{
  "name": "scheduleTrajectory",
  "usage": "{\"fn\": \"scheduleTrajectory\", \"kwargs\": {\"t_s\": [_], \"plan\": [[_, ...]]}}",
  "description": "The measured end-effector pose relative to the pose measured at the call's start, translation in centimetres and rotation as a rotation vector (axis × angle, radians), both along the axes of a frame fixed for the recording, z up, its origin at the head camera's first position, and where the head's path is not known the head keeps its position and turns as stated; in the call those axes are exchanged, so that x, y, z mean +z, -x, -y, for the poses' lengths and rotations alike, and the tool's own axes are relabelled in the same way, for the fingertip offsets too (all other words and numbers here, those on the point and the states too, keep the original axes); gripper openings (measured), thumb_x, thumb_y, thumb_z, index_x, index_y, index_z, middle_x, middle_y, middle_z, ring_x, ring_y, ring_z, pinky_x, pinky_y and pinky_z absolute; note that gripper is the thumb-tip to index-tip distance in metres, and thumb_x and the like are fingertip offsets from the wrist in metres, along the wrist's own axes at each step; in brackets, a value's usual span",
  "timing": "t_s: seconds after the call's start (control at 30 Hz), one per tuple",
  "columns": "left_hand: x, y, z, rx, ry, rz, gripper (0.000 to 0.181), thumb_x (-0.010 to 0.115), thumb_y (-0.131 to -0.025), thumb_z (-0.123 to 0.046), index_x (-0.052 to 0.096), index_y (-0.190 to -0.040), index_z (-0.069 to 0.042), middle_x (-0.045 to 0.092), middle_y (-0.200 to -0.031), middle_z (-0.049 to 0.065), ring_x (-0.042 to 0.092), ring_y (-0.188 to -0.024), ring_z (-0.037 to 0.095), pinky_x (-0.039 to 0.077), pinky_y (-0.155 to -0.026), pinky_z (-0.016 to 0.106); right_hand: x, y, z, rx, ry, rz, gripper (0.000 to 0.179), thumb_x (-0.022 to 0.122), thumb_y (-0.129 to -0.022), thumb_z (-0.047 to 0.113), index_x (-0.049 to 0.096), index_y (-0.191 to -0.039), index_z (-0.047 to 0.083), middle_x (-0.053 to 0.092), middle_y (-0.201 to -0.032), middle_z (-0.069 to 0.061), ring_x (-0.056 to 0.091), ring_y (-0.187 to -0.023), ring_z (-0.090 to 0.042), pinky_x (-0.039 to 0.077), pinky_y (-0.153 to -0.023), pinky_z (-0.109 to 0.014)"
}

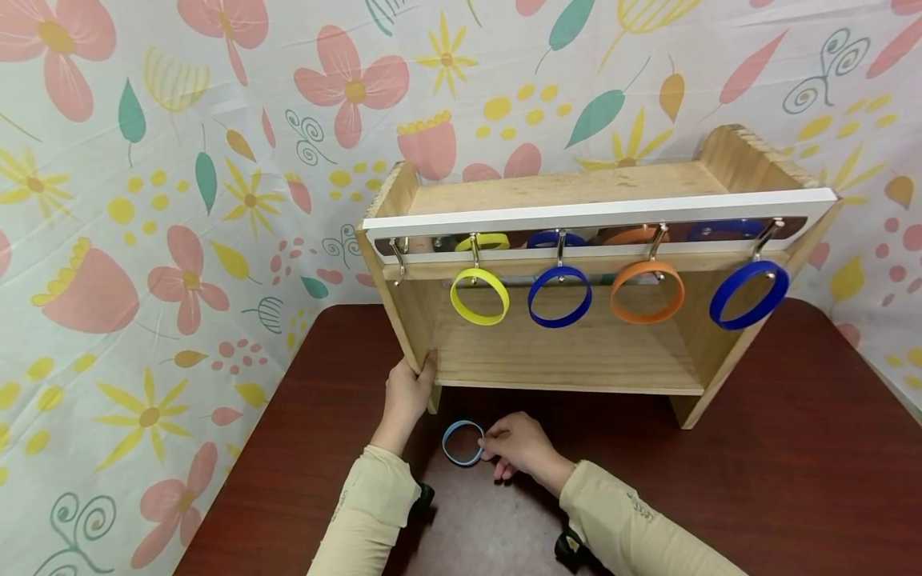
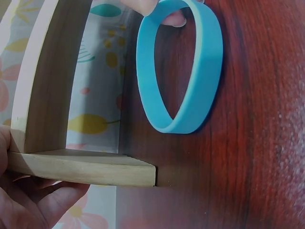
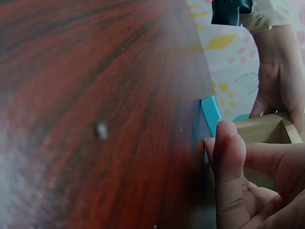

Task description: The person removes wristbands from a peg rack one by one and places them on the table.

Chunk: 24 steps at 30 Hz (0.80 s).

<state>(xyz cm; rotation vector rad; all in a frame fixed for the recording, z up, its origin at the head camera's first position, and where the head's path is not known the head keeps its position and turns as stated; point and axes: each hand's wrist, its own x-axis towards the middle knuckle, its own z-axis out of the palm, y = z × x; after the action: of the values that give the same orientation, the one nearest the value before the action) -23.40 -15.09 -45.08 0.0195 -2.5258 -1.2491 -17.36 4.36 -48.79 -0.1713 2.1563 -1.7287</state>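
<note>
A light blue silicone wristband is at the dark red table's surface, in front of the wooden shelf. My right hand pinches its right edge between thumb and fingers; the right wrist view shows the band edge-on beyond the fingertips. My left hand grips the lower left side panel of the shelf, with the thumb on the panel's inner face. In the left wrist view, that hand's fingers curl beneath the wooden edge.
A white rail along the shelf's top front bears several metal hooks. A yellow band, blue band, orange band and another blue band hang there. The leftmost hook is bare. Behind stands a flowered cloth.
</note>
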Motion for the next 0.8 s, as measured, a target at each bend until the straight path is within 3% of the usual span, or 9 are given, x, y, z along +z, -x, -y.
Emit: {"fn": "scheduleTrajectory", "kwargs": {"t_s": [0.53,0.8], "plan": [[-0.1,0.03,-0.06,0.015,-0.008,-0.001,0.027,0.059,-0.099,-0.032,0.069,-0.103,-0.007,0.07,-0.085,0.013,0.066,-0.072,0.025,0.054,-0.06,0.038,0.11,-0.15,-0.09,-0.016,-0.031,-0.001,0.013,0.068,-0.089,0.001,0.067,-0.095,-0.01,0.07,-0.072,-0.016,0.064,-0.049,-0.02,0.053,-0.046,-0.031],[-0.12,-0.03,-0.1,0.009,-0.01,-0.001,0.028,0.058,-0.099,-0.032,0.068,-0.105,-0.007,0.07,-0.085,0.013,0.066,-0.071,0.024,0.054,-0.059,0.036,0.23,-0.2,-0.41,-0.007,-0.079,-0.041,0.011,0.069,-0.088,0.003,0.069,-0.093,-0.007,0.069,-0.07,-0.013,0.064,-0.049,-0.02,0.054,-0.047,-0.032]]}}
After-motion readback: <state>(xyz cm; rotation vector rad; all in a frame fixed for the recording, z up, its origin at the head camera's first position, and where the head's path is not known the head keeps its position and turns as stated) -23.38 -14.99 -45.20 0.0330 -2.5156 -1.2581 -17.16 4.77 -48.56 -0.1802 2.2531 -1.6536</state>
